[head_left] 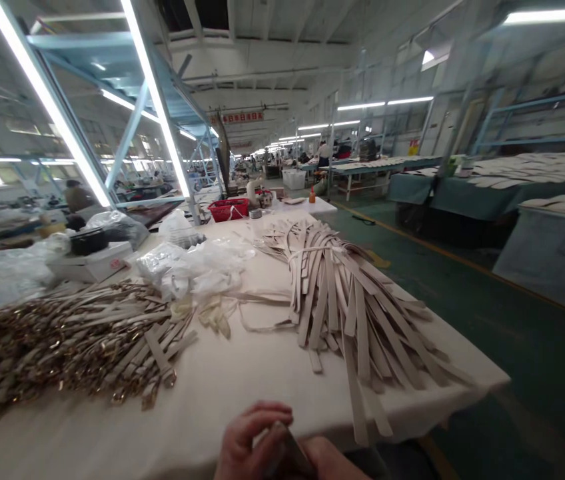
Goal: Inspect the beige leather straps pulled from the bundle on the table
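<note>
At the table's near edge, my left hand has its fingers curled around a flat, greyish strap, which is mostly hidden. Against the strap's other side my right hand is closed, its fingertips out of sight. Ahead to the right lies a large bundle of pale beige straps, tied across its far part, with loose ends fanned toward me. A wide heap of straps with shiny metal buckles covers the left of the table.
Clear plastic bags and a white box lie behind the buckled heap. Farther off on the cloth-covered table stand a red basket and an orange bottle. A lit blue frame rises at left; an aisle runs along the right.
</note>
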`<control>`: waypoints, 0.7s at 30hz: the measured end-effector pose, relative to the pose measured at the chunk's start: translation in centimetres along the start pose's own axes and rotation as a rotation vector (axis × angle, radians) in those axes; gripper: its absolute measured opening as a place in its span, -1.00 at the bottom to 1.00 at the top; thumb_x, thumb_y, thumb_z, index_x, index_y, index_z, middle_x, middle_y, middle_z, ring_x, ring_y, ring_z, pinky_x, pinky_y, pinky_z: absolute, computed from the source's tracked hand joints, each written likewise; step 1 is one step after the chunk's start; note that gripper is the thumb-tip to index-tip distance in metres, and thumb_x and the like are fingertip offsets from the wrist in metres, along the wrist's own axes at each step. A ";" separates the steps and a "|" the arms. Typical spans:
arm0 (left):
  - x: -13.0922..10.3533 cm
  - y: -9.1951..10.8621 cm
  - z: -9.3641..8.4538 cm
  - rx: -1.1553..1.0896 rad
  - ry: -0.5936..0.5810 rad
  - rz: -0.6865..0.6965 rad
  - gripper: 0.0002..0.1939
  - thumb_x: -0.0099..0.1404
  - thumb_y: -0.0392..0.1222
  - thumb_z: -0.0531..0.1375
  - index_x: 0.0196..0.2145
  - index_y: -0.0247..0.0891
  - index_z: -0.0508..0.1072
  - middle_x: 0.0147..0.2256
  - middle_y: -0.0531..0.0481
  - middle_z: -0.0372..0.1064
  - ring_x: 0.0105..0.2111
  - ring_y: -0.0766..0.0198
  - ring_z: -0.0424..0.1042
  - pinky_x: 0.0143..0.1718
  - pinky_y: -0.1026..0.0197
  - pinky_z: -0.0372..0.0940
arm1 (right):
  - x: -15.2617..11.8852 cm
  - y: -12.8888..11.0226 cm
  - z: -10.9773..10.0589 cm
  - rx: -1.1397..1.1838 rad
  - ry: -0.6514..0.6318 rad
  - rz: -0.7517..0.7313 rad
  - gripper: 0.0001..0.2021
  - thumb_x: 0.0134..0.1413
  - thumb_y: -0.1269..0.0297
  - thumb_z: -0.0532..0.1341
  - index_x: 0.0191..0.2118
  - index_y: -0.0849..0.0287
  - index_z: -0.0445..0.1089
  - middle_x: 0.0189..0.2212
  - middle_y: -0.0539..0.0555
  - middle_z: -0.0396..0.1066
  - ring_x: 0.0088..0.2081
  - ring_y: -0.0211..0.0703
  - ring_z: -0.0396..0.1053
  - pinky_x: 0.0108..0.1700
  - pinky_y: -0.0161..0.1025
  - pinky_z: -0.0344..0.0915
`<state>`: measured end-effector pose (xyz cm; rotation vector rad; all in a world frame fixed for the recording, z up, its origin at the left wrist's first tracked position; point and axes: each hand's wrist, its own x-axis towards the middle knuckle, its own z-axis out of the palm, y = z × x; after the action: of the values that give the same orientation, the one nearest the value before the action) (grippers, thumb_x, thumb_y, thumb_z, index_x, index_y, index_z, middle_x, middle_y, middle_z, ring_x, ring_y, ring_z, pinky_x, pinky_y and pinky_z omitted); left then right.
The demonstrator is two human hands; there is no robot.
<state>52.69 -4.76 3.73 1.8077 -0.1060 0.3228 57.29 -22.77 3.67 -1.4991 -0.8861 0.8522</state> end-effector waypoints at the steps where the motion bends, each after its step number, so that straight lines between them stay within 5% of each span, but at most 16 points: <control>1: 1.2 0.3 -1.2 -0.019 0.095 -0.037 -0.80 0.21 0.02 0.26 -0.29 -0.03 0.67 -0.25 -0.11 0.59 -0.20 0.03 0.55 -0.15 0.14 0.46 | -0.3 -0.5 -0.7 -0.037 -0.011 0.013 -0.72 0.15 0.08 0.16 -0.38 0.21 0.42 -0.51 -0.05 0.27 -0.46 -0.31 0.18 -0.47 -0.41 0.07; 3: 3.8 0.4 -3.6 -0.045 0.219 -0.121 -0.76 0.20 0.03 0.28 -0.32 -0.15 0.66 -0.28 -0.11 0.59 -0.20 0.07 0.54 -0.12 0.17 0.43 | -0.8 -1.4 -2.1 -0.129 0.001 0.035 -0.71 0.20 0.10 0.15 -0.41 0.21 0.38 -0.54 -0.08 0.24 -0.48 -0.33 0.16 -0.47 -0.40 0.06; 6: 8.3 -0.6 -6.0 0.020 0.175 -0.190 -0.68 0.18 0.07 0.28 -0.35 -0.24 0.64 -0.33 -0.10 0.59 -0.27 0.11 0.53 -0.19 0.18 0.41 | -1.2 -1.8 -4.2 -0.257 0.155 0.053 -0.65 0.28 0.05 0.07 -0.41 0.19 0.35 -0.52 -0.05 0.30 -0.46 -0.29 0.24 -0.41 -0.37 0.15; 10: 14.6 -3.1 -7.2 0.349 0.144 -0.109 -0.66 0.21 0.08 0.21 -0.32 -0.23 0.62 -0.33 -0.07 0.59 -0.31 0.15 0.53 -0.22 0.18 0.40 | -1.2 0.6 -6.1 -0.202 0.457 0.111 -0.54 0.31 -0.12 -0.05 -0.33 0.17 0.32 -0.50 -0.03 0.31 -0.56 -0.31 0.22 -0.49 -0.36 0.18; 15: 22.4 -5.5 -9.2 0.576 0.165 -0.113 -0.68 0.28 -0.04 0.13 -0.19 -0.24 0.59 -0.24 -0.10 0.59 -0.23 0.12 0.54 -0.13 0.13 0.37 | -1.0 3.8 -6.3 -0.158 0.605 0.093 -0.51 0.28 -0.19 -0.07 -0.30 0.14 0.34 -0.49 -0.01 0.36 -0.61 -0.31 0.20 -0.55 -0.35 0.17; 18: 25.4 -6.7 -9.9 0.714 0.082 -0.134 -0.69 0.23 -0.06 0.21 -0.14 -0.26 0.58 -0.21 -0.15 0.58 -0.21 0.07 0.53 -0.10 0.08 0.35 | -1.4 4.1 -6.0 -0.192 0.636 0.061 -0.52 0.29 -0.16 -0.07 -0.30 0.12 0.37 -0.50 0.00 0.39 -0.61 -0.30 0.21 -0.55 -0.34 0.20; 21: 26.3 -7.9 -8.7 0.821 -0.099 -0.076 -0.62 0.03 -0.10 0.40 -0.16 -0.22 0.60 -0.20 -0.13 0.56 -0.16 0.02 0.51 -0.05 0.08 0.31 | -1.7 3.9 -6.0 -0.227 0.645 0.042 -0.52 0.30 -0.15 -0.08 -0.33 0.11 0.37 -0.50 0.01 0.40 -0.61 -0.28 0.21 -0.54 -0.34 0.23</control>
<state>78.35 8.25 5.56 2.6347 0.0364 0.2343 62.13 -27.22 0.41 -1.8420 -0.4764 0.2563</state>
